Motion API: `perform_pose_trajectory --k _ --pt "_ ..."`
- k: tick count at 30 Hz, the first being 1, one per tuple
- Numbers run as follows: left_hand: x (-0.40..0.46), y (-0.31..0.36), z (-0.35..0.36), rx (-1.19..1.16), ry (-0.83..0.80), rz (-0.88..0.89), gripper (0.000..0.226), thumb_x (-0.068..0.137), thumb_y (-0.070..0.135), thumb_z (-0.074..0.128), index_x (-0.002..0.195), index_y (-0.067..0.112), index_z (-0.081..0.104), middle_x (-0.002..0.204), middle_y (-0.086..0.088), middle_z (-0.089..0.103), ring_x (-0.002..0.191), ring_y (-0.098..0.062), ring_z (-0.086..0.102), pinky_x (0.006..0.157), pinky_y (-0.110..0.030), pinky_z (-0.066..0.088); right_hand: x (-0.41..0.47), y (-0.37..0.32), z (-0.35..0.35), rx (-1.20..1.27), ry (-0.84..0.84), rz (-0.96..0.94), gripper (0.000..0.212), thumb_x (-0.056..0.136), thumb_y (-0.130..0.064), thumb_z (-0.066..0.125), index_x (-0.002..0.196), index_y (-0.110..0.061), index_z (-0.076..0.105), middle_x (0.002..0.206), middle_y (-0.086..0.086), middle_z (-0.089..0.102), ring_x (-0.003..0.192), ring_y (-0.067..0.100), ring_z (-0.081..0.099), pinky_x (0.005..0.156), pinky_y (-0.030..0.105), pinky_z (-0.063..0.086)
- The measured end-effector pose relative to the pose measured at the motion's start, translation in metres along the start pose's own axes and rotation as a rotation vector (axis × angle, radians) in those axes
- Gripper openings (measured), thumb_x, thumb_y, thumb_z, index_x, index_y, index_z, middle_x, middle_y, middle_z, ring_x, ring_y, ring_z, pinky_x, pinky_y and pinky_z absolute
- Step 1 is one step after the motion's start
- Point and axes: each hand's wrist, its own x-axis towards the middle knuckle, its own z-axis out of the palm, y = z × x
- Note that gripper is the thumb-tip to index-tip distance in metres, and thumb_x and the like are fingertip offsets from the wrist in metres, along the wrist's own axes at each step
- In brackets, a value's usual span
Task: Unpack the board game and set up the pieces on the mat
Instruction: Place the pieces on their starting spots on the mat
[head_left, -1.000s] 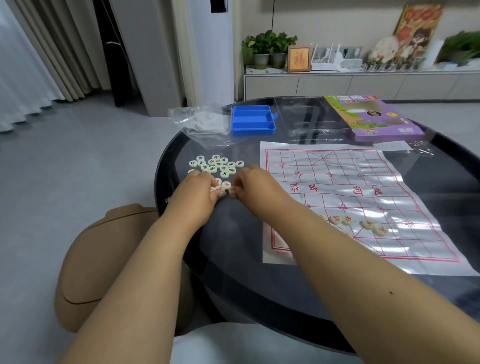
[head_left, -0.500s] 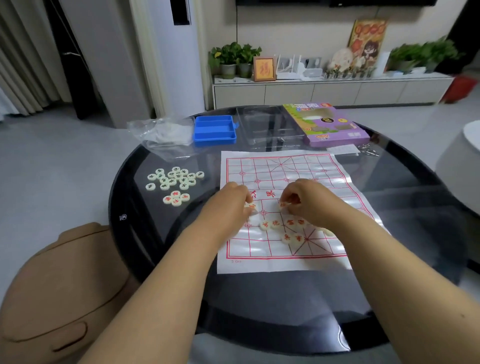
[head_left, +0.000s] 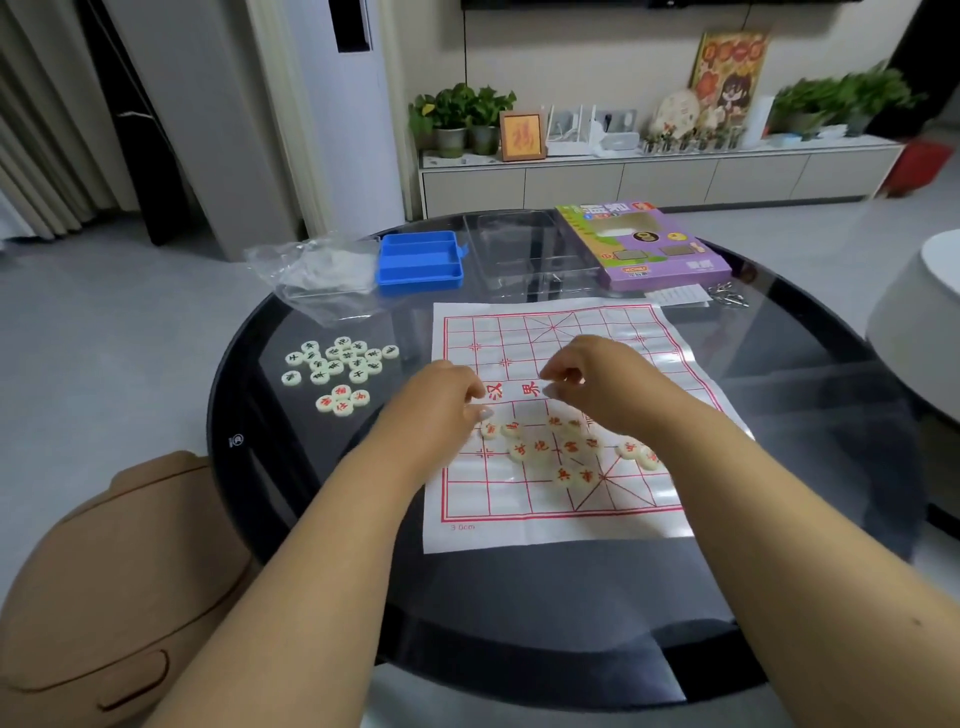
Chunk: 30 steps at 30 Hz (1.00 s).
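The thin white mat with its red printed grid (head_left: 561, 415) lies glossy and faintly creased on the round dark glass table (head_left: 519, 597). On its near half sits a loose scatter of small cream discs with red characters (head_left: 540, 447), smooth and flat; my forearms hide some of them, so I cannot count them. To the left of the mat, on bare glass, lie a cluster of cream discs with dark characters (head_left: 340, 361) and, just below it, 4 red-marked discs (head_left: 343, 401). Behind them sit a crumpled clear plastic bag (head_left: 317, 275), a blue plastic tray (head_left: 420, 260) and a purple cardboard game box (head_left: 644, 244).

My left hand (head_left: 441, 400) hovers at the mat's left edge, fingers curled under; they seem to hold nothing. My right hand (head_left: 608, 384) hangs over the mat's middle, fingers bent and slightly apart, and I cannot tell whether they pinch a disc.
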Motion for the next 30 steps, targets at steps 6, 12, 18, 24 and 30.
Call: perform_pose_trajectory --k 6,12,18,24,30 --pt "-0.005 -0.044 -0.029 0.043 0.188 -0.160 0.028 0.088 0.028 0.066 0.113 0.016 0.064 0.112 -0.002 0.055 0.099 -0.020 0.056 0.086 -0.030 0.044 0.023 -0.054 0.021 0.037 -0.038 -0.098 0.033 0.091 -0.021 0.060 0.124 -0.017 0.060 0.121 0.002 0.060 0.102 0.018 0.058 0.087 0.022 0.045" --pt "-0.018 -0.095 -0.046 0.136 0.223 -0.354 0.046 0.083 0.041 0.069 0.121 0.016 0.061 0.130 -0.009 0.052 0.120 -0.033 0.042 0.101 -0.037 0.036 0.059 -0.102 0.056 0.017 -0.041 -0.229 0.037 0.086 -0.014 0.062 0.123 -0.016 0.060 0.116 0.005 0.058 0.104 0.022 0.056 0.080 0.024 0.039" --pt "-0.021 -0.115 -0.038 0.107 0.200 -0.311 0.040 0.080 0.034 0.072 0.117 0.018 0.064 0.120 -0.007 0.057 0.111 -0.033 0.046 0.094 -0.035 0.039 0.092 -0.136 0.079 -0.054 -0.098 -0.317 0.047 0.085 -0.010 0.060 0.130 -0.018 0.054 0.128 0.010 0.050 0.117 0.028 0.050 0.097 0.033 0.042" --pt "-0.018 -0.126 -0.033 0.064 0.226 -0.224 0.027 0.079 0.028 0.072 0.105 0.021 0.069 0.104 -0.007 0.058 0.102 -0.031 0.051 0.087 -0.036 0.044 0.107 -0.145 0.087 -0.217 -0.191 -0.340 0.032 0.090 -0.019 0.053 0.121 -0.014 0.057 0.122 0.014 0.049 0.109 0.030 0.052 0.093 0.034 0.040" --pt "-0.021 -0.129 -0.034 0.061 0.209 -0.187 0.017 0.080 0.024 0.071 0.096 0.019 0.067 0.095 -0.006 0.055 0.092 -0.027 0.054 0.076 -0.034 0.046 0.105 -0.140 0.085 -0.125 -0.207 -0.330 0.035 0.085 -0.019 0.065 0.119 -0.022 0.060 0.118 0.006 0.050 0.102 0.024 0.055 0.087 0.034 0.048"
